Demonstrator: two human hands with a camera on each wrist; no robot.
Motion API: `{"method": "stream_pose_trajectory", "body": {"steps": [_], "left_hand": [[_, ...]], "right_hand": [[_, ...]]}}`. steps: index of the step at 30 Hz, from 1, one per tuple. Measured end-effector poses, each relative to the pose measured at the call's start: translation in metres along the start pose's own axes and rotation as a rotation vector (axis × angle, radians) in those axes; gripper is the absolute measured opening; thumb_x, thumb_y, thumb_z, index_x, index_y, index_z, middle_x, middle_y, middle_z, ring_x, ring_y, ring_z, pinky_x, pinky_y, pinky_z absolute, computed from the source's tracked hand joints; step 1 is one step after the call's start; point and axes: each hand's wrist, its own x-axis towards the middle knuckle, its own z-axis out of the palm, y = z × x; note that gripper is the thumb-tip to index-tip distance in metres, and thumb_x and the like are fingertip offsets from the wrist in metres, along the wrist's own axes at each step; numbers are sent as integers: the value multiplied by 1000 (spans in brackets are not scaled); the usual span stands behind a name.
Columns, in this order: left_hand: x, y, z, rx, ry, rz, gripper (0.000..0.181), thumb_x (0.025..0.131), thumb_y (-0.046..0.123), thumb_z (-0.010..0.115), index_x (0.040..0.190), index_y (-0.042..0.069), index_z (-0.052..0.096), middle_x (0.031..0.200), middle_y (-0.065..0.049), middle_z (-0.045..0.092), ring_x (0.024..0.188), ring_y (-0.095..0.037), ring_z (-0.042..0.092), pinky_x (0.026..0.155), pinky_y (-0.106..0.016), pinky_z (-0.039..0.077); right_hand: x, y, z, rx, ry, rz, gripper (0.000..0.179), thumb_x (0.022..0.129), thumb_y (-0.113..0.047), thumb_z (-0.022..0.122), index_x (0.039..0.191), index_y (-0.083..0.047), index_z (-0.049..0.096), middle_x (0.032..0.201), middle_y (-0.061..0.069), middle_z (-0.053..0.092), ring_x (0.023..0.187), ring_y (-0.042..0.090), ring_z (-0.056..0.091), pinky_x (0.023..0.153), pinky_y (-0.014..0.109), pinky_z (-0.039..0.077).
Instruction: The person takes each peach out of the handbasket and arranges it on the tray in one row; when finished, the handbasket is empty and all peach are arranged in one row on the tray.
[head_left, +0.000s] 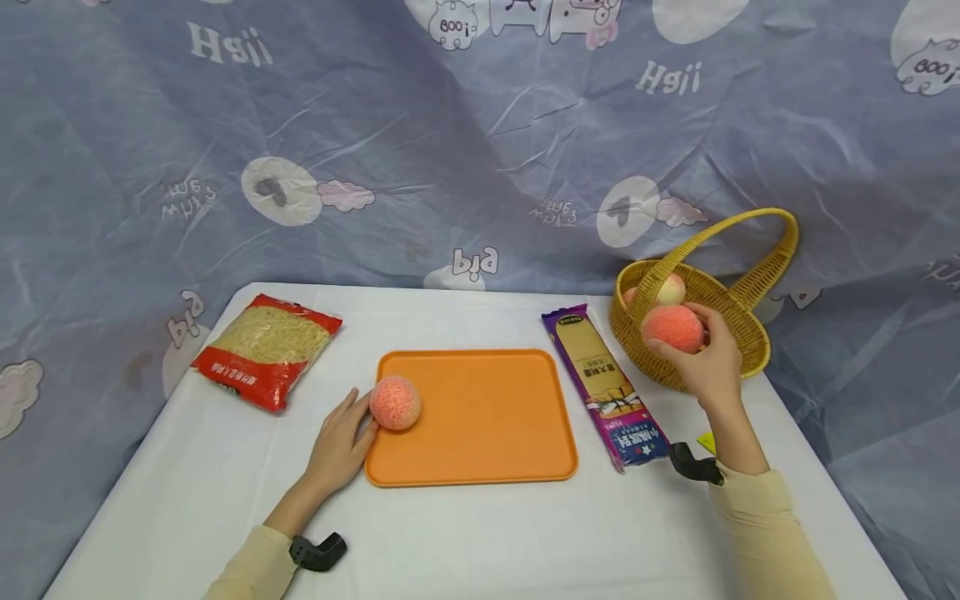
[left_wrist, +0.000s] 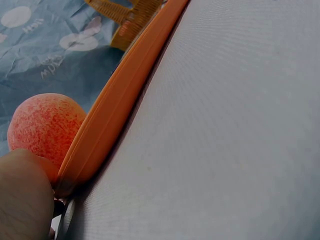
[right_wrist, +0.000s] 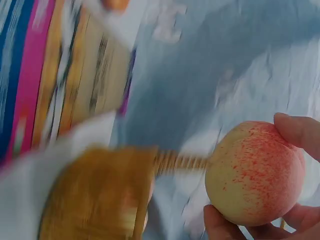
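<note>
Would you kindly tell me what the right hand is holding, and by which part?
The right hand holds a peach by its rounded sides, between thumb and fingers.

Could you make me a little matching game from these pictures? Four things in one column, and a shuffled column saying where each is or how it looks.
Things:
1. Orange tray
2. Basket
3. Purple packet
4. Right hand

Places and states:
A. Between the tray and the basket
B. Gripping a peach
C. Has an arched handle
D. Has another peach at its left end

Right pairs: 1-D, 2-C, 3-A, 4-B
</note>
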Motion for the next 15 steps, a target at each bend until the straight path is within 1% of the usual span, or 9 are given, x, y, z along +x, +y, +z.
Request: {"method": "stream_pose_trajectory", "body": {"steps": [3, 7, 9, 11, 15], "left_hand": [[0, 0, 1, 5, 10, 10, 48, 94, 14, 59, 138, -3, 50, 140, -20, 55, 138, -45, 38, 109, -64, 31], [1, 0, 1, 5, 3, 2, 48, 95, 15, 58, 139, -3, 50, 140, -21, 54, 139, -45, 37, 110, -64, 30], [1, 1, 1, 7, -3, -4, 48, 96, 15, 57, 140, -3, 49, 141, -21, 54, 139, -45, 37, 110, -64, 30], [1, 2, 1, 5, -9, -12, 48, 96, 16, 57, 140, -3, 49, 141, -21, 54, 140, -45, 36, 110, -64, 29], [1, 2, -1, 7, -15, -24, 48, 96, 16, 58, 140, -3, 49, 141, -21, 54, 140, -44, 36, 111, -64, 29]], "right_hand": [[-14, -14, 21, 27, -61, -99, 78, 78, -22, 83, 144, -8, 42, 139, 20, 50, 121, 35, 50, 99, 56, 46], [-31, -30, 57, 65, -161, -234, 76, 73, -14, 86, 139, -8, 48, 133, 20, 55, 113, 32, 56, 89, 45, 52], [-39, -37, 76, 84, -212, -280, 75, 72, -12, 86, 137, -8, 50, 132, 18, 56, 111, 31, 58, 84, 42, 54], [-48, -46, 95, 109, -264, -316, 75, 70, -9, 87, 135, -9, 51, 132, 16, 57, 111, 30, 58, 85, 42, 54], [-67, -63, 128, 154, -368, -337, 75, 67, -6, 87, 133, -10, 52, 132, 14, 57, 116, 32, 57, 95, 50, 51]]}}
